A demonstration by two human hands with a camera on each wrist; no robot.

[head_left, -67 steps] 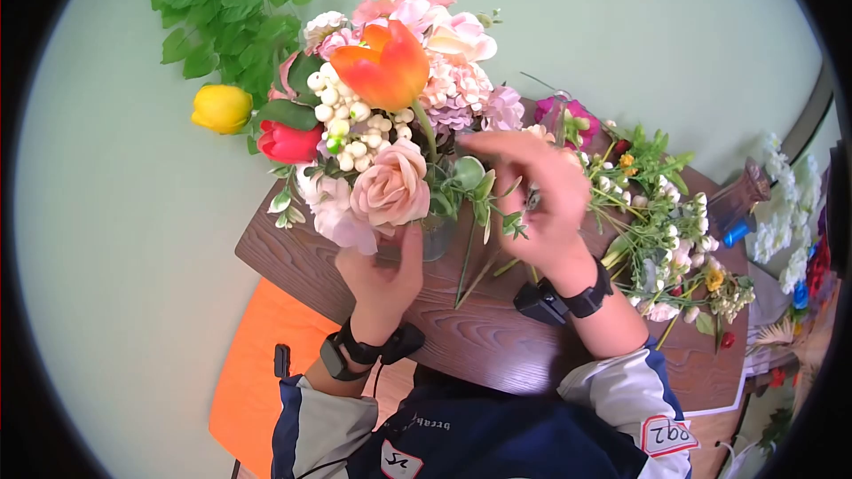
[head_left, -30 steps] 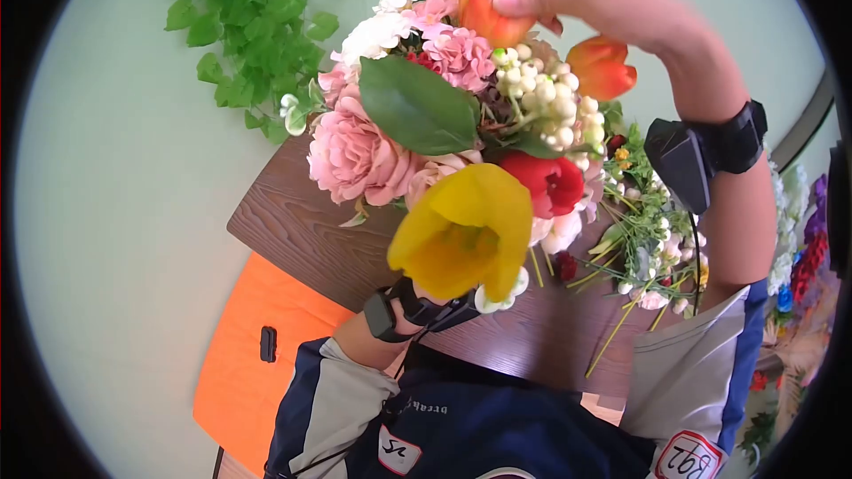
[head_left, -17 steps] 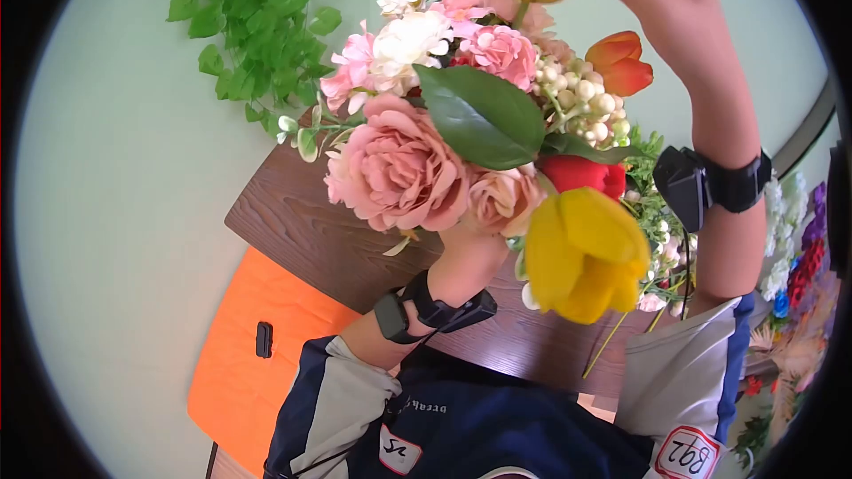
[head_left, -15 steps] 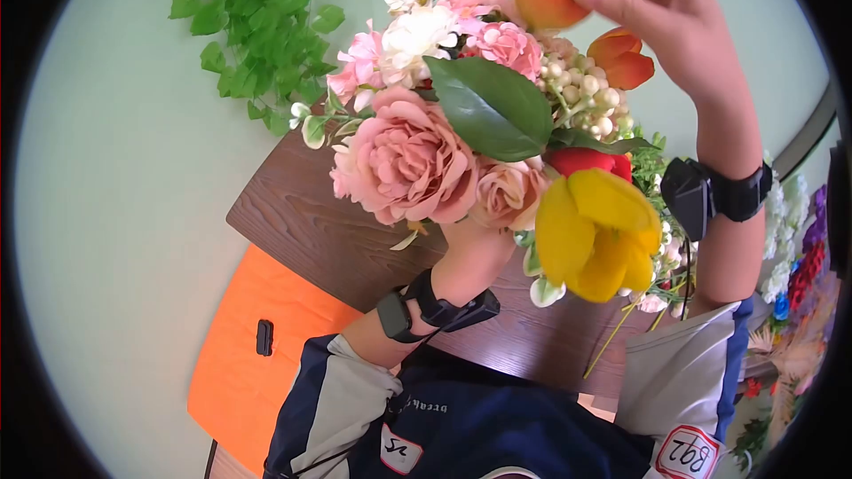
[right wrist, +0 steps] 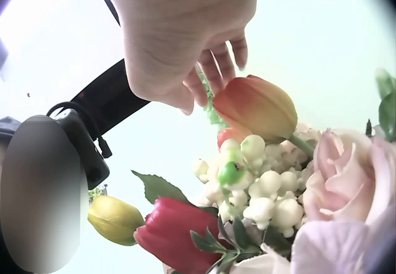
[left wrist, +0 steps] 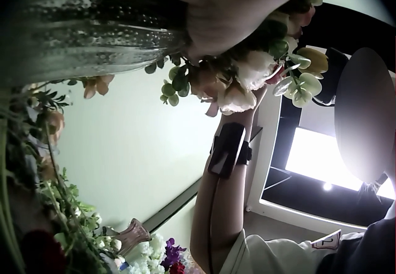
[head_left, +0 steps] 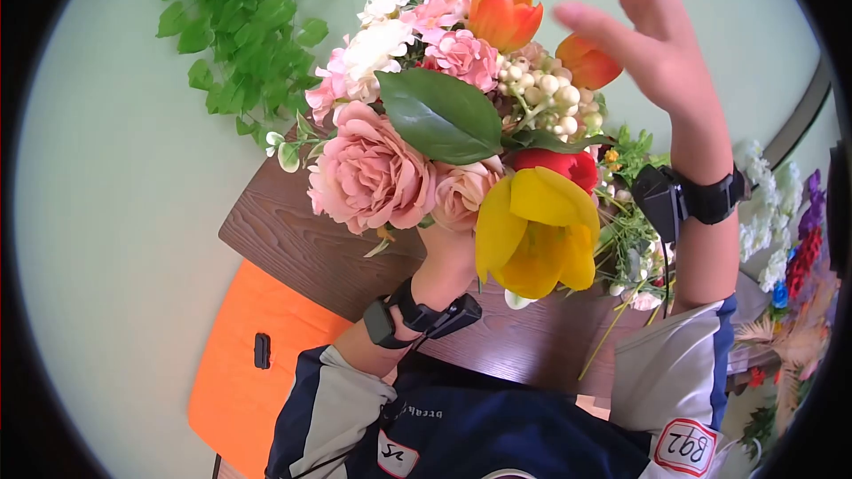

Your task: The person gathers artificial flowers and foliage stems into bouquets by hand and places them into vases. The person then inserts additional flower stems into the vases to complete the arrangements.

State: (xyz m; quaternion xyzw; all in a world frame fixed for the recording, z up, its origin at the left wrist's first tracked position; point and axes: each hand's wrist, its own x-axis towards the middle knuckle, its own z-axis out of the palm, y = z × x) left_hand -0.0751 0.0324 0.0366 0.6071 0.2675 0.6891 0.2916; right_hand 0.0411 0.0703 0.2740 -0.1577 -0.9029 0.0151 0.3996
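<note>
I can read "B92" on the red-edged sleeve tag (head_left: 685,447) of the right arm. The chest patch (head_left: 396,454) has upside-down marks that I can't read for sure. The shirt (head_left: 532,426) has small upside-down letters that look like "break", and the rest is too hard to read.

Half a second ago, I saw the right hand (head_left: 635,27) pinching the top orange tulip (head_left: 504,16). Now it has let go. Its fingers are apart, with nothing in them, up beside that tulip. The bunch of flowers has slid a little to the left in my head view, and the yellow tulip (head_left: 539,235) went with it.

The left hand (left wrist: 229,14) is under the flowers, up against the clear vase (left wrist: 105,26). Its fingers are hidden, so I can't tell if they are curled round it.

The bunch leans toward me over the brown table (head_left: 311,222). It has a big pink rose (head_left: 373,168), a green leaf (head_left: 439,115), white berries (head_left: 555,93), a red tulip (head_left: 572,167) and a second orange tulip (head_left: 587,62) near the right hand. Loose stems (head_left: 621,266) lie on the table to the right. Green vines (head_left: 235,35) hang on the wall. A small black thing (head_left: 262,350) sits on the orange cover (head_left: 257,390).
</note>
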